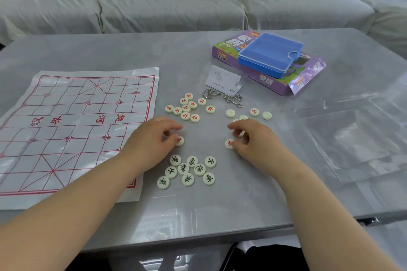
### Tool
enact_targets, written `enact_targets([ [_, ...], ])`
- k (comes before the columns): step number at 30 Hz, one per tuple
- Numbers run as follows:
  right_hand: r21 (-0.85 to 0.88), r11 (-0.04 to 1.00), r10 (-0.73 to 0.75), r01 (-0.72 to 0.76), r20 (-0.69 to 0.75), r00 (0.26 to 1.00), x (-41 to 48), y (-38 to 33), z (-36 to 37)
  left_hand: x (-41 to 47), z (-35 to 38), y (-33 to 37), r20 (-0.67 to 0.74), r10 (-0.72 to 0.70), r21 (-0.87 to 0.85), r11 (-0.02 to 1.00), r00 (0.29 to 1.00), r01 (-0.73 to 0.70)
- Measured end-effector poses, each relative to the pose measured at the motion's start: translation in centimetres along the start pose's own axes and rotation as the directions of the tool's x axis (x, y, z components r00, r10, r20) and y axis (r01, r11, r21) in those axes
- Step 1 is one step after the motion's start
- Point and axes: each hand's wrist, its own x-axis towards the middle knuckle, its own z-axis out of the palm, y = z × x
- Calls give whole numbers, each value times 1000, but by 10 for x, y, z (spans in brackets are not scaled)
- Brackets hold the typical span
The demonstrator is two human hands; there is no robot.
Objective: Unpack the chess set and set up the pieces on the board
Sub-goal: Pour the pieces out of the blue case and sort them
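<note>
Low in the centre of the frame, black-lettered pieces lie clustered on the desk. Just above them, the left hand curls its fingers round a red-lettered piece, and the right hand pinches a second red piece. The board sheet lies flat at the left. Further up, loose red pieces are scattered. At the upper right a blue case sits on the purple box.
</note>
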Motion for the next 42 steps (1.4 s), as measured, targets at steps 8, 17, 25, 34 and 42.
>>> enact_targets([
  [8, -89, 996, -20, 23, 34, 999, -6, -3, 3, -2, 7, -3, 52, 100, 98, 990, 994, -104],
  [17, -202, 979, 11, -24, -64, 998, 32, -28, 23, 22, 8, 2, -67, 47, 54, 998, 997, -44],
  [25, -124, 992, 8, -22, -116, 993, 56, -35, 35, 38, 12, -3, -111, 85, 50, 996, 990, -80],
  [34, 6, 989, 145, -146, -136, 980, 11, 5, -27, 16, 7, 10, -145, 125, -25, 991, 981, -130],
  [42, -120, 974, 189, -191, -30, 982, -23, 22, -28, -5, 32, 63, 171, 307, 17, 949, 936, -314],
])
